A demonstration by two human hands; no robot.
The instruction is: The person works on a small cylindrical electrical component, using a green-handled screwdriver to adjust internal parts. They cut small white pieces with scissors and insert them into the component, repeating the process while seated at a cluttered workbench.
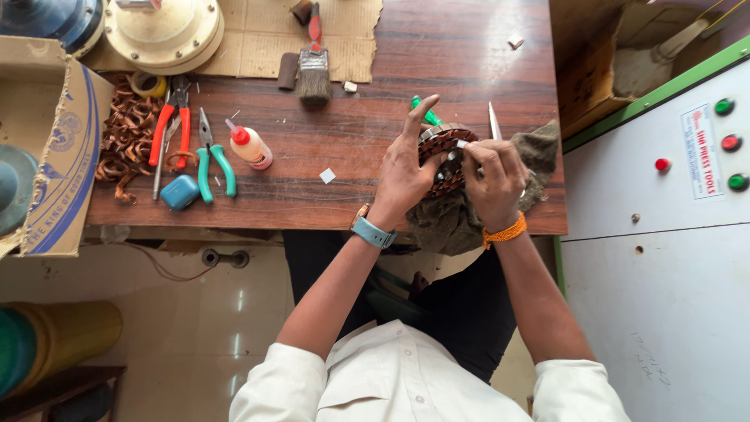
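Observation:
My left hand (406,168) grips the left side of a round motor stator (442,156) with reddish copper windings, its index finger pointing up. The stator rests on a brown cloth (539,156) at the front right of the wooden table (437,55). My right hand (494,176) pinches a small white strip at the stator's top edge. A green-handled tool (424,112) pokes out behind the stator, and a slim metal blade (494,121) stands just above my right hand.
On the left of the table lie red pliers (168,129), green pliers (212,156), a glue bottle (250,146), a blue tape measure (180,191) and copper wire scraps (125,141). A brush (314,70) lies on cardboard. A cardboard box (58,156) stands left, a control cabinet (672,227) right.

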